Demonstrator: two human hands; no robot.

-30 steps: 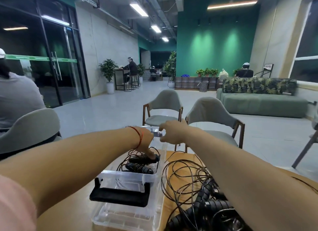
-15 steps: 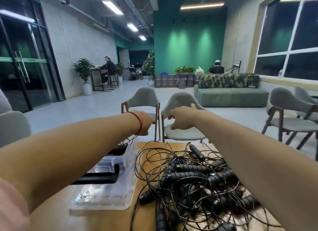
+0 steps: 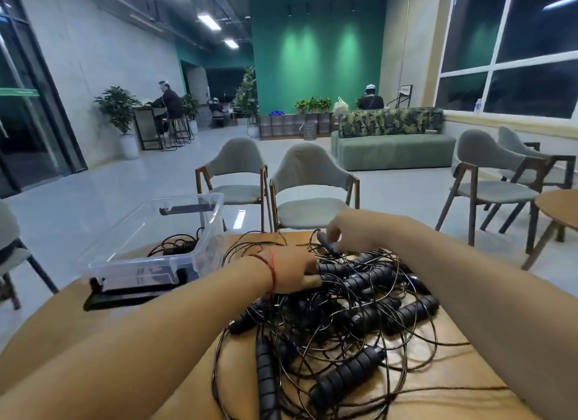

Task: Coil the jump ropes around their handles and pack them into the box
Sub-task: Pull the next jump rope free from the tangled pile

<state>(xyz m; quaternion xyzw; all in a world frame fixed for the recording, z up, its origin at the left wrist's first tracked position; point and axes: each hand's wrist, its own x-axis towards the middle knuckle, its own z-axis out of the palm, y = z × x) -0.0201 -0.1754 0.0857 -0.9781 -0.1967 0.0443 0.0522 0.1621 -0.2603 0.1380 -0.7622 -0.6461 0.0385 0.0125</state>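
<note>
A tangled pile of black jump ropes [image 3: 353, 322] with ribbed handles and thin cords lies on the wooden table [image 3: 431, 376]. At the pile's far edge, my right hand [image 3: 347, 235] pinches the end of one handle [image 3: 325, 244]. My left hand [image 3: 294, 272], with a red string at the wrist, reaches into the pile, its thumb and fingers round another handle [image 3: 334, 268]. The clear plastic box [image 3: 206, 219] stands at the left, and one coiled rope [image 3: 178, 247] lies inside it.
The box's black latch [image 3: 125, 294] faces me at its near end. Two grey chairs [image 3: 309, 185] stand just beyond the table's far edge. More chairs and a round table [image 3: 560, 206] are at the right. People sit far off in the room.
Both hands came down from above the box onto the rope pile. My right hand took hold of a handle end and my left hand reached in among the handles. The view swung right.
</note>
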